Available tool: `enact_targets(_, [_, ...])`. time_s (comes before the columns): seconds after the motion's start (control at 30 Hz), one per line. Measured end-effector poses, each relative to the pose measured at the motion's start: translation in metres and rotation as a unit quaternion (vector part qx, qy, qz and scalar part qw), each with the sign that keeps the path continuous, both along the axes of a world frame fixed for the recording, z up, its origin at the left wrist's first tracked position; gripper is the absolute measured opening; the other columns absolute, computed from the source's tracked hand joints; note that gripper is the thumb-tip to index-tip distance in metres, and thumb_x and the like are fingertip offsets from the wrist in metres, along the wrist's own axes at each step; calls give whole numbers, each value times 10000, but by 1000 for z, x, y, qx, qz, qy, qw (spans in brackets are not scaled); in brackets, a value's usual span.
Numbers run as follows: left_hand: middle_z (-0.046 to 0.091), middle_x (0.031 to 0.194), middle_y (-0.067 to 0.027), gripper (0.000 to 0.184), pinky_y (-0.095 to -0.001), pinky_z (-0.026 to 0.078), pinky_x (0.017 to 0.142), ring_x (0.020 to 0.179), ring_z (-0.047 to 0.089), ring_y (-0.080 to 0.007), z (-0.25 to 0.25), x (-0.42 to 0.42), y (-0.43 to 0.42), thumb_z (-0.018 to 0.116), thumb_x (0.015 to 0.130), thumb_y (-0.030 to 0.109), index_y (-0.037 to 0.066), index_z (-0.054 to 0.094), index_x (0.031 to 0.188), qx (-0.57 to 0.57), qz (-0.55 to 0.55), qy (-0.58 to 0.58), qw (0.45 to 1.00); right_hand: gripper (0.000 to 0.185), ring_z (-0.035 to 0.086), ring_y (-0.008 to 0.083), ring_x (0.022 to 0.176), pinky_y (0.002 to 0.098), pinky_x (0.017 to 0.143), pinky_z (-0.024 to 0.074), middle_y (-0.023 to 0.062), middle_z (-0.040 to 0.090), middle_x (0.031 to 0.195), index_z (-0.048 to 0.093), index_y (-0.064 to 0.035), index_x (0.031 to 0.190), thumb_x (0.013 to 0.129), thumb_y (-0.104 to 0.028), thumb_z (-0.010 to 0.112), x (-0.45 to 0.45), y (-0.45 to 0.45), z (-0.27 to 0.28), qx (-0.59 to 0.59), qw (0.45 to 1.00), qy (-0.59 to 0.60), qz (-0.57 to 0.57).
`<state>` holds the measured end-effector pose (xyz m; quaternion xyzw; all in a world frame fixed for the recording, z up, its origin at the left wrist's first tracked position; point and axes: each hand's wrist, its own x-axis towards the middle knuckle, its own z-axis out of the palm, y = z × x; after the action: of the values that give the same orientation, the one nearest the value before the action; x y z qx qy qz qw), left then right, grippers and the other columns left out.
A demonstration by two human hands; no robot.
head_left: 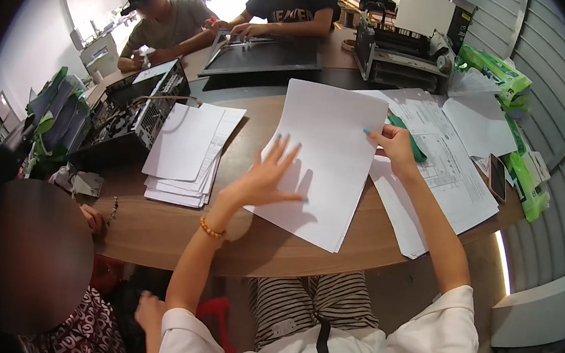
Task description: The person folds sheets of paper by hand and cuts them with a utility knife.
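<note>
White sheets of paper (329, 147), at least two with their edges slightly offset, lie before me on the wooden table. My left hand (266, 175) is spread over their left part, fingers apart, with a beaded bracelet at the wrist. At their upper right edge, my right hand (393, 144) pinches the paper between thumb and fingers. A green object (414, 142) shows just behind my right hand; its shape is partly hidden. Another white sheet (397, 210) lies under my right forearm, beside printed drawings (443, 150). To the left sits a stack of papers (184, 148).
An opened computer case (127, 112) stands at the left. Across the table (256, 245), two people work near a flat dark panel (263, 57). An opened printer (407, 53) is at the back right, a phone (497, 178) at the right edge. Another person sits at my left.
</note>
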<state>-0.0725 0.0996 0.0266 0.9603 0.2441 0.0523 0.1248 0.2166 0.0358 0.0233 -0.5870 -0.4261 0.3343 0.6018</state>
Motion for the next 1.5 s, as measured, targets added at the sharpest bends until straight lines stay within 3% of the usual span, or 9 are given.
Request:
enact_targets(0.13, [30, 1471, -273, 893, -500, 60, 1098, 1376, -8, -386, -7, -6, 17, 604, 837, 416, 21, 71, 1435, -20, 72, -67, 995, 320, 636, 142, 787, 293, 675, 554, 93, 660, 923, 630, 35, 1028, 773, -142, 711, 2, -6, -2, -28, 999, -6, -17])
enact_targets(0.27, [127, 1454, -284, 803, -403, 115, 1111, 1375, 90, -367, -14, -10, 27, 604, 853, 352, -12, 161, 1416, -120, 111, -193, 968, 324, 635, 144, 789, 294, 682, 555, 91, 657, 936, 624, 33, 1040, 776, -137, 708, 0, -1, -8, -25, 999, 8, -18])
enact_targets(0.3, [247, 1422, -273, 715, -350, 226, 1087, 1344, 240, -326, -24, -10, 35, 595, 869, 288, -27, 227, 1395, -91, 144, -225, 959, 321, 634, 141, 790, 292, 681, 554, 86, 656, 939, 625, 27, 1040, 776, -136, 708, -1, -1, -9, -7, 1000, 27, -11])
enact_targets(0.33, [247, 1422, -273, 715, -350, 226, 1087, 1344, 240, -326, -28, -9, 42, 595, 869, 288, -27, 227, 1395, -96, 151, -223, 958, 318, 633, 137, 791, 291, 680, 553, 81, 656, 942, 625, 22, 1040, 776, -135, 709, -2, 0, -9, 10, 999, 45, -5])
enact_targets(0.43, [500, 1254, -239, 628, -295, 443, 913, 1110, 543, -268, -32, -10, 47, 626, 843, 215, -92, 345, 1314, -261, 199, -413, 850, 309, 628, 124, 790, 288, 678, 549, 61, 655, 929, 626, 7, 1048, 781, -129, 703, -2, 2, -13, 2, 998, 62, -5])
enact_targets(0.67, [566, 1180, -129, 523, -243, 414, 888, 1013, 544, -145, -19, -21, 53, 559, 893, 218, -58, 400, 1308, -350, 185, -324, 859, 259, 621, 112, 772, 277, 684, 536, 45, 655, 910, 638, -15, 1022, 795, -127, 693, 8, 1, -21, 17, 995, 98, -12])
enact_targets(0.83, [568, 1135, -70, 427, -183, 411, 802, 970, 524, -78, -24, -9, 39, 488, 931, 202, -29, 426, 1286, -352, 190, -398, 826, 227, 615, 122, 795, 287, 707, 531, 79, 653, 910, 630, 14, 1012, 815, -92, 668, 1, 2, -21, 89, 983, 149, -56])
enact_targets(1.23, [629, 1039, -91, 367, -226, 468, 770, 891, 581, -108, -24, 6, 24, 544, 837, -15, -59, 525, 1201, -345, 190, -452, 800, 256, 581, 137, 897, 263, 790, 484, 101, 618, 1011, 576, 45, 1075, 847, -59, 629, -10, 9, -33, 180, 952, 234, -77])
enact_targets(1.5, [643, 1022, -96, 375, -198, 486, 733, 846, 599, -93, -24, 4, 25, 587, 821, -10, -55, 540, 1191, -360, 192, -459, 790, 281, 593, 145, 869, 262, 792, 483, 122, 625, 1002, 570, 49, 1076, 835, -72, 650, -9, 8, -36, 181, 953, 235, -59])
